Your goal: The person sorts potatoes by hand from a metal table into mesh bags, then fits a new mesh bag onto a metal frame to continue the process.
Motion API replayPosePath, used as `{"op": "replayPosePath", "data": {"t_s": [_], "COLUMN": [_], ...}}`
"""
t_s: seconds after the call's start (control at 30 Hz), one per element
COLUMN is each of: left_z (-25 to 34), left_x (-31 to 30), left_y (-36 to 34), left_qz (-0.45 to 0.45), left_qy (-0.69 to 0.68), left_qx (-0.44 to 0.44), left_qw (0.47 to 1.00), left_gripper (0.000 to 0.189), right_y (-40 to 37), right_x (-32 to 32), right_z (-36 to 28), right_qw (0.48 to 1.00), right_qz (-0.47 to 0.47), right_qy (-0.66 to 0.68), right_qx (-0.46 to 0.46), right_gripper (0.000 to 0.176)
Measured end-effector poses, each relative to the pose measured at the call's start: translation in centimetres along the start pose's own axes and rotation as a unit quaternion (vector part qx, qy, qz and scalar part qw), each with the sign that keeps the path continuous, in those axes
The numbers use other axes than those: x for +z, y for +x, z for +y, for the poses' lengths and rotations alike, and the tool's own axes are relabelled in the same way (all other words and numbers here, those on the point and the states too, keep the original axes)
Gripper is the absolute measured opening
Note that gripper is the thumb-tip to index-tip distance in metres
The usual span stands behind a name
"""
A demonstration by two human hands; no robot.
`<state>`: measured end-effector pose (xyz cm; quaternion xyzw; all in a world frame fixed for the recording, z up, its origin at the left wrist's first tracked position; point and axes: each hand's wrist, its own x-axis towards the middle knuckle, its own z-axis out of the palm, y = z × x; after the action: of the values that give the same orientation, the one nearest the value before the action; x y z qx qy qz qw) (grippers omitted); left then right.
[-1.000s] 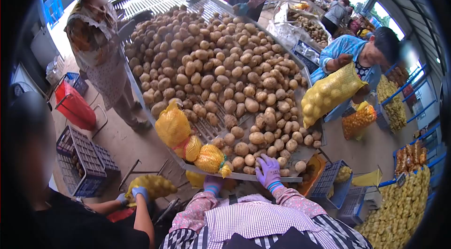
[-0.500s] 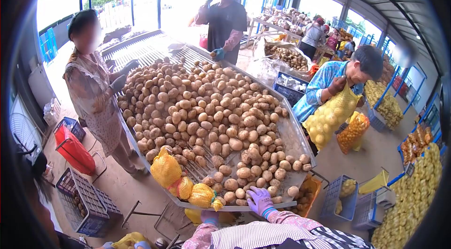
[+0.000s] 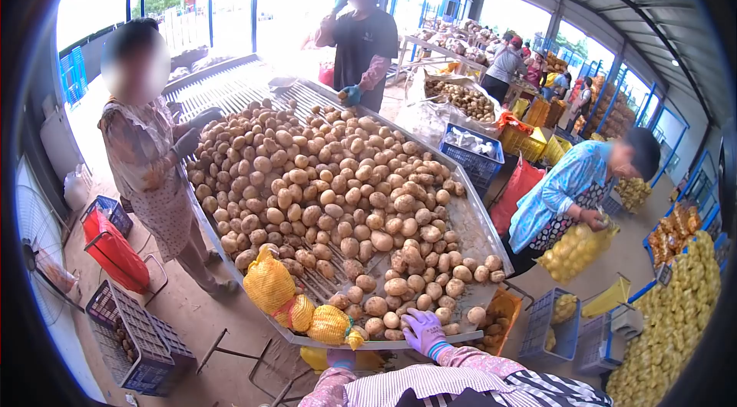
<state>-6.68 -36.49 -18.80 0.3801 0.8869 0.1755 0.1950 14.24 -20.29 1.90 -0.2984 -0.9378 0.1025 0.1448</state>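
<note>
My right hand (image 3: 425,333), in a purple glove, rests at the near edge of a slatted metal sorting table (image 3: 480,234). Its fingers are spread, touching or nearly touching the potatoes (image 3: 418,284) there. My left hand (image 3: 341,359), gloved too, is low at the table's front lip; its fingers are hidden below the edge. Just above it on the table lie yellow mesh bags (image 3: 330,324) of potatoes, with a fuller one (image 3: 269,284) to the left. A big heap of brown potatoes covers most of the table.
Co-workers stand at the table's left (image 3: 146,153) and far side (image 3: 365,38). At right, another person (image 3: 568,192) holds a yellow mesh bag (image 3: 577,249). Blue crates (image 3: 553,326) and stacked sacks (image 3: 668,330) stand right; more crates (image 3: 138,338) and a fan (image 3: 38,246) are left.
The person at right has turned away and lowered the full mesh bag, shifting right with it. The left co-worker's head has moved slightly. My hands stay in about the same place.
</note>
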Motion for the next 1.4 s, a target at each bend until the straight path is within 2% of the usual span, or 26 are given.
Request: {"op": "replayPosePath", "data": {"t_s": [0.03,0.1,0.2,0.23,0.33,0.4,0.43,0.5,0.53,0.6,0.63,0.7,0.8,0.93,1.0,1.03,1.07,1.1,1.13,1.2,1.23,1.3,1.4], "left_z": [0.0,-0.6,-1.3,-1.4,-1.7,-1.0,-0.9,-1.0,-0.9,-0.7,-0.8,-0.9,-0.6,-0.8,-1.5,-2.4,-3.5,-3.6,-3.6,-3.0,-2.7,-3.0,-3.0], "left_x": [0.1,1.0,1.9,1.7,1.9,0.4,-0.2,-0.7,-0.8,-0.9,-0.9,-0.9,-1.3,-2.1,-2.1,-1.1,0.0,-0.3,-0.5,-1.9,-2.3,-2.7,-3.2], "left_y": [0.0,0.1,0.7,0.7,0.9,0.7,0.6,0.3,0.1,-0.2,-0.4,-0.9,-1.1,-1.2,-1.2,-0.7,-0.2,-0.1,-0.1,-1.0,-1.0,-0.8,-1.0], "left_qz": [0.0,0.061,0.033,0.062,0.076,-0.028,-0.028,-0.101,-0.1,-0.035,-0.034,0.109,0.078,0.059,0.13,0.132,0.215,0.288,0.29,0.179,0.181,0.194,0.214], "left_qy": [-0.001,0.012,0.031,0.001,0.005,0.046,0.046,0.071,0.071,0.025,0.025,-0.123,-0.116,-0.118,-0.102,-0.102,-0.286,-0.457,-0.457,-0.622,-0.621,-0.673,-0.64], "left_qx": [0.0,0.023,0.027,0.038,0.058,0.03,0.032,-0.039,-0.038,-0.137,-0.137,-0.078,-0.127,-0.135,-0.179,-0.178,-0.138,-0.092,-0.09,-0.151,-0.15,-0.159,-0.17], "left_qw": [1.0,0.998,0.999,0.997,0.995,0.998,0.998,0.992,0.992,0.99,0.99,0.983,0.982,0.982,0.97,0.97,0.924,0.836,0.836,0.747,0.748,0.695,0.718], "left_gripper": [0.042,0.033,0.032,0.033,0.032,0.032,0.032,0.032,0.032,0.032,0.032,0.031,0.032,0.036,0.033,0.033,0.032,0.031,0.031,0.042,0.042,0.04,0.03], "right_y": [0.0,0.0,-0.1,-0.1,-0.1,-0.1,-0.1,-0.1,-0.1,-0.1,0.0,0.0,-0.1,-0.2,0.1,0.0,-0.1,-0.1,-0.1,-0.1,-0.1,-0.2,-0.2], "right_x": [0.0,0.0,0.4,0.5,0.5,0.5,0.6,0.5,0.5,0.3,0.3,0.3,0.5,0.4,0.5,0.6,0.6,0.6,0.6,0.4,0.4,0.5,0.2], "right_z": [0.0,-0.1,0.1,0.2,0.2,0.2,0.2,0.2,0.2,0.1,0.1,0.2,0.3,0.2,0.3,0.5,0.4,0.4,0.4,0.5,0.6,0.3,0.3], "right_qw": [1.0,1.0,1.0,1.0,1.0,1.0,1.0,1.0,1.0,1.0,1.0,1.0,1.0,1.0,1.0,1.0,1.0,1.0,1.0,1.0,1.0,1.0,1.0], "right_qz": [0.001,0.001,-0.003,0.0,0.002,0.004,0.006,0.008,0.008,0.007,0.007,0.007,0.012,0.006,0.005,0.007,0.007,0.008,0.007,0.007,0.011,0.018,0.016], "right_qy": [-0.001,-0.002,-0.008,-0.009,-0.004,0.002,0.001,-0.001,0.002,0.005,0.006,0.007,0.007,0.002,0.002,0.006,0.009,0.01,0.013,0.017,0.014,0.017,0.018], "right_qx": [0.0,0.001,0.007,0.005,0.006,0.009,0.007,0.006,0.004,0.003,0.003,0.002,-0.005,0.003,0.007,0.004,0.002,0.002,0.002,0.001,0.0,0.0,0.0], "right_gripper": [0.043,0.043,0.043,0.043,0.043,0.043,0.043,0.043,0.043,0.043,0.043,0.043,0.043,0.043,0.044,0.044,0.044,0.044,0.044,0.044,0.044,0.044,0.044]}}
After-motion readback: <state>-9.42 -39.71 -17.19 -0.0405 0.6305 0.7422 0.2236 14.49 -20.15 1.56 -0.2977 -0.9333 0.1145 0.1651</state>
